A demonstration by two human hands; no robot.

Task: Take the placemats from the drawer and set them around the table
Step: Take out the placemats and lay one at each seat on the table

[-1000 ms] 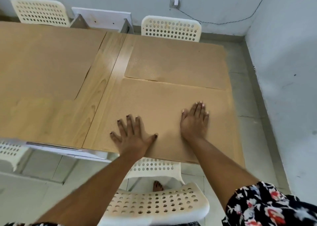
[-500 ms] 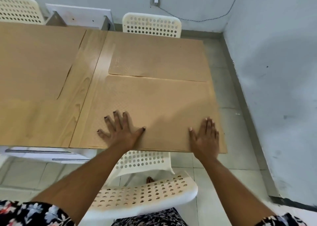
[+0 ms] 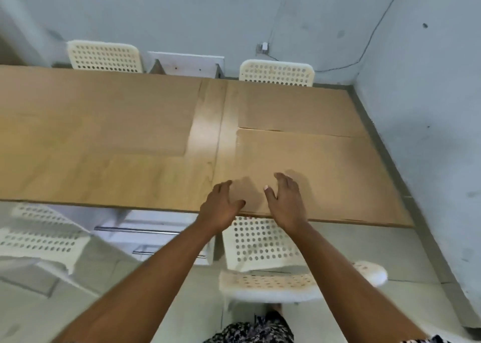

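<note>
- Leftmost, a tan placemat (image 3: 99,116) lies flat on the far-left part of the wooden surface (image 3: 161,184), its right edge stopping short of the bare strip of wood down the middle.
- Behind it a white perforated chair (image 3: 104,55) stands against the pale wall (image 3: 208,9), beside a white panel (image 3: 186,62); below the near edge sits a white drawer unit (image 3: 145,236) with metal bar handles.
- Centrally, the left hand (image 3: 221,207) hovers at the near edge with fingers loosely spread, holding nothing; whether it touches the mat is blurred.
- Just beside it, the right hand (image 3: 285,199) is likewise spread and empty, over the near placemat (image 3: 325,176), which runs along the near-right edge.
- Further back, another placemat (image 3: 291,108) lies with its near edge meeting the near one's far edge.
- Under the hands, a white chair (image 3: 263,241) is tucked in close; a second white chair back (image 3: 276,72) stands at the far side.
- Rightward, a narrow strip of floor (image 3: 426,238) separates the surface from the side wall (image 3: 429,95), where a thin cable (image 3: 374,30) runs.
- No writing is legible.
</note>
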